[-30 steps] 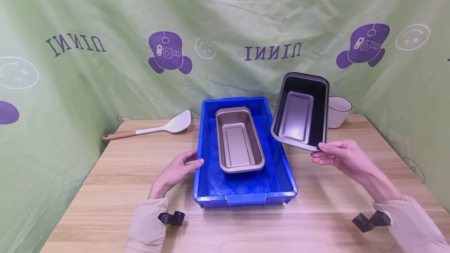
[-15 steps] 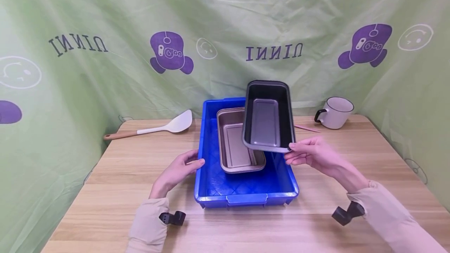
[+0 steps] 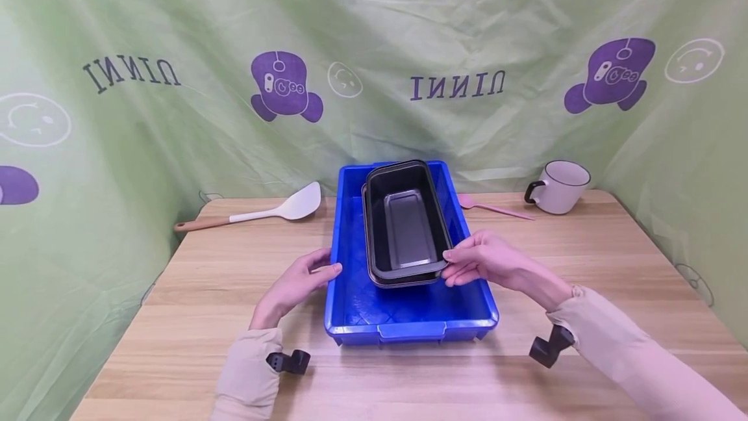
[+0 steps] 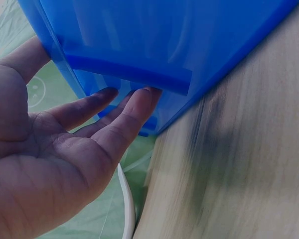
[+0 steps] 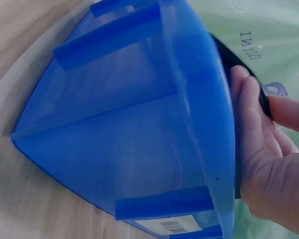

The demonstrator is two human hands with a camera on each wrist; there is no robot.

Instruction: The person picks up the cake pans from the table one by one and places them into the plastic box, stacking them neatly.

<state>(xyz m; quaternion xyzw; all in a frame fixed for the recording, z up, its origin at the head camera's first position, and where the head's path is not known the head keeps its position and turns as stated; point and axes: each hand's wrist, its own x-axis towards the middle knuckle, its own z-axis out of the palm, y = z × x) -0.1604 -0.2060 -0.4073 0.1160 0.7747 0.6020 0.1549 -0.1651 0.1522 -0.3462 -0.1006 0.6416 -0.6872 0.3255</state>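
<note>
A black loaf pan (image 3: 409,226) is nested over a bronze loaf pan (image 3: 371,271) inside the blue plastic bin (image 3: 409,332), its near end slightly raised. My right hand (image 3: 485,260) pinches the black pan's near right corner between thumb and fingers. In the right wrist view, that hand (image 5: 269,144) reaches past the bin's rim, thumb on the dark pan edge. On the bin's left side rests my left hand (image 3: 295,284), its thumb over the rim. The left wrist view shows the fingers (image 4: 124,117) against the outer wall below a ledge. Most of the bronze pan is hidden.
On the wooden table (image 3: 193,317), a white spatula (image 3: 298,202) with a wooden handle lies at the back left. A pink spoon (image 3: 497,209) lies right of the bin, near a white mug (image 3: 561,188) with a black handle. A green printed curtain (image 3: 374,128) hangs behind.
My right hand has brought the black pan leftward and down from the bin's right side, over the bronze pan. The mug and pink spoon have come into full view. My left hand stays put.
</note>
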